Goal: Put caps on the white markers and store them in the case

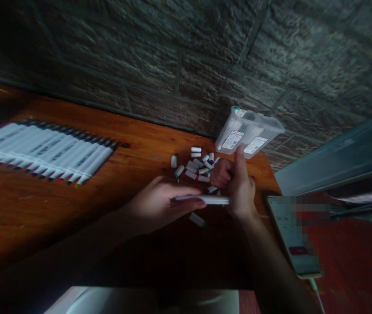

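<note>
A white marker (217, 199) lies level between my two hands above the table. My left hand (160, 197) is closed on its left part, thumb above and fingers below. My right hand (238, 185) is curled at the marker's other end, thumb pointing up; its palm side hides that end. Behind and beneath the hands, several loose white marker caps (192, 168) with coloured ends are scattered on the wood. One cap (197, 219) lies nearer to me, below the marker. To the left, a long row of white markers (52, 148) lies side by side, with dark far ends and coloured near tips.
A clear plastic case (250, 131) with labels stands at the back right of the wooden table (147, 139), a marker visible inside. Behind runs a stone-patterned wall (153, 56). A pale device with a cable (315, 288) sits at the right edge.
</note>
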Demonstrator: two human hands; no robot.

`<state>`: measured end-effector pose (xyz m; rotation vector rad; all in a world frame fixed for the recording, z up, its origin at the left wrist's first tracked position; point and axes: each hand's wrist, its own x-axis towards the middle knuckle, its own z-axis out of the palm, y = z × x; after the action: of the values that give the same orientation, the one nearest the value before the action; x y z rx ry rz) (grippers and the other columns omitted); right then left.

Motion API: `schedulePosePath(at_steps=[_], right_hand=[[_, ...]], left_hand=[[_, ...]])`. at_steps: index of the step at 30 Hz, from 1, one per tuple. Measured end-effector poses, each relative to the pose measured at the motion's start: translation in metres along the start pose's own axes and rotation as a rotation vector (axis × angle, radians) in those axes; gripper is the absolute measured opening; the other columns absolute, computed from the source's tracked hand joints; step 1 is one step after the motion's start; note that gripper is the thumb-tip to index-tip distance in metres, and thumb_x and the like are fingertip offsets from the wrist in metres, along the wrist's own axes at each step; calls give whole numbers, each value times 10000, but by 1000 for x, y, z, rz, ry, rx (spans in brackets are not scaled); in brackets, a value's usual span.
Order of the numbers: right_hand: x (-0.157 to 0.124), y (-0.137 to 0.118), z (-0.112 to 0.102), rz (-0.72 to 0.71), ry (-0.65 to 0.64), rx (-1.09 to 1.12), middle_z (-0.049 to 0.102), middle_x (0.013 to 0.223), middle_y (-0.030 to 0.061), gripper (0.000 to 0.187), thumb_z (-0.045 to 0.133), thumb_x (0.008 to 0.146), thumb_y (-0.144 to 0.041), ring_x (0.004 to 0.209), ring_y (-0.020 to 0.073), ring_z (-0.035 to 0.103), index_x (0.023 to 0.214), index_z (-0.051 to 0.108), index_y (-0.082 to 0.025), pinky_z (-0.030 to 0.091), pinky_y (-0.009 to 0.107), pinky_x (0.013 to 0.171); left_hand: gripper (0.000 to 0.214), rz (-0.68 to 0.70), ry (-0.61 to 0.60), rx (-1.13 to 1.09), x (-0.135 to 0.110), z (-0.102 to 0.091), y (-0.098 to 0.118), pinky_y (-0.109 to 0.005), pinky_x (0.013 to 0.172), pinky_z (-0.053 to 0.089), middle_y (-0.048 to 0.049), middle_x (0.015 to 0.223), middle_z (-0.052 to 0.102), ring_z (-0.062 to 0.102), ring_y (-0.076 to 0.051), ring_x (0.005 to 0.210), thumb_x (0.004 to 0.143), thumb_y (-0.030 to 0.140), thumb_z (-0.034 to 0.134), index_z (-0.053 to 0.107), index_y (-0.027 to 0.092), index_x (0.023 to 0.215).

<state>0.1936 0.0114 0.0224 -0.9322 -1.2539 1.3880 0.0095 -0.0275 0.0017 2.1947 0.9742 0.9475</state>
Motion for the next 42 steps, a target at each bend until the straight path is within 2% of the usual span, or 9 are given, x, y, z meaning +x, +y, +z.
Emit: schedulePosePath(at_steps=[7, 14, 19, 23, 25, 28, 31, 38, 42], right_hand=[[7, 8, -4, -43, 126, -134, 297, 477, -42, 651, 320, 910, -741, 432, 114, 263, 497, 366, -240, 208, 306, 454], [14, 9, -13, -140, 342, -184, 334, 487, -53, 548, 495, 903, -631, 446, 109, 291, 537, 402, -234, 222, 291, 455], [18, 15, -19, -249, 384, -330, 375, 534, -53, 456, 501, 928, -501, 500, 118, 327, 571, 416, -230, 289, 275, 509], [21, 22, -20, -448, 384, -445, 608, 778, 8, 154, 506, 869, -264, 720, 163, 540, 783, 621, -209, 421, 281, 687], [21, 24, -20, -510, 341, -483, 632, 786, 17, 180, 485, 821, -189, 774, 176, 572, 738, 643, -209, 437, 294, 751], [18, 24, -14, -541, 308, -495, 643, 777, 24, 220, 489, 833, -203, 784, 182, 584, 702, 666, -208, 442, 294, 745], [11, 23, -2, -525, 308, -434, 679, 934, 54, 204, 566, 862, -316, 853, 194, 599, 957, 704, -199, 458, 303, 750], [-8, 20, 22, -520, 204, -310, 627, 751, -5, 333, 647, 846, -421, 699, 172, 567, 1089, 688, -198, 451, 292, 694], [-4, 22, 17, -464, 149, -298, 617, 676, -11, 282, 646, 847, -453, 625, 159, 541, 914, 727, -191, 430, 286, 630]], left_hand=[[253, -104, -14, 27, 6, -3, -6, -180, 531, 435, 40, 727, 752, 609, -96, 531, 894, 434, 634, 776, 245, 985], [217, -63, 164, 55, 7, -5, -7, -176, 647, 477, 24, 876, 771, 676, -117, 689, 916, 351, 624, 742, 233, 1055], [226, -48, 315, 160, 9, -4, -12, -199, 684, 489, -25, 1020, 746, 688, -152, 831, 945, 330, 567, 672, 196, 1094], [208, -143, 426, 177, 12, -9, -17, -211, 611, 455, -17, 814, 692, 620, -130, 662, 950, 313, 531, 632, 146, 1020], [225, -137, 447, 139, 13, -10, -20, -208, 592, 431, 4, 725, 651, 577, -115, 612, 955, 323, 515, 646, 143, 921], [355, -111, 431, 77, 15, -11, -23, -206, 524, 366, 22, 597, 570, 506, -103, 548, 935, 391, 537, 633, 138, 705], [417, -112, 382, 60, 16, -11, -24, -210, 481, 307, 32, 519, 491, 437, -95, 498, 913, 396, 534, 556, 144, 581], [228, -70, 334, 215, 12, -20, -24, -222, 528, 339, 21, 581, 541, 499, -124, 554, 874, 275, 512, 569, 159, 685], [170, -33, 238, 282, 11, -21, -27, -231, 557, 338, 25, 603, 562, 516, -128, 565, 851, 257, 563, 593, 175, 705]])
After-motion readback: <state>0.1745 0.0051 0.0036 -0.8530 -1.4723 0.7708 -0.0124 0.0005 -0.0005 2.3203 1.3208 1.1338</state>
